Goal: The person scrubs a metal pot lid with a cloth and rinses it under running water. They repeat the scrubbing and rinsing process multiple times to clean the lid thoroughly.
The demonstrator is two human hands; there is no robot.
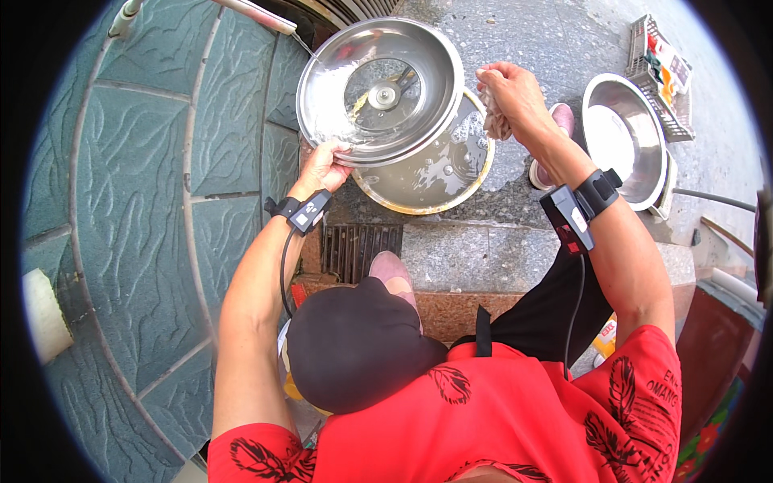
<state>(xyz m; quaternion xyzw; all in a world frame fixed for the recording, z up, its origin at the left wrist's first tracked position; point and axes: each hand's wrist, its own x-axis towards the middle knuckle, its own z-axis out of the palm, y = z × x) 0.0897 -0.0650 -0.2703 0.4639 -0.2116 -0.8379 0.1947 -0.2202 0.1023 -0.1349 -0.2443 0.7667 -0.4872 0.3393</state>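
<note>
My left hand (329, 169) grips the near rim of a round glass pot lid with a wide steel rim (441, 90), its knob at the middle. Water runs onto the lid's far left part from a pipe end (275, 19). The lid is held over a round tub with a yellowish rim (423, 210), which holds murky water with some bubbles. My right hand (513, 96) is raised to the right of the lid, apart from it, and clutches a crumpled pale cloth (495, 118).
A steel basin (649, 145) stands at the right, beside a plastic basket (682, 127) of packets. A drain grate (362, 250) lies in front of my shoe (392, 275). Green stone tiles (139, 211) cover the wall at the left.
</note>
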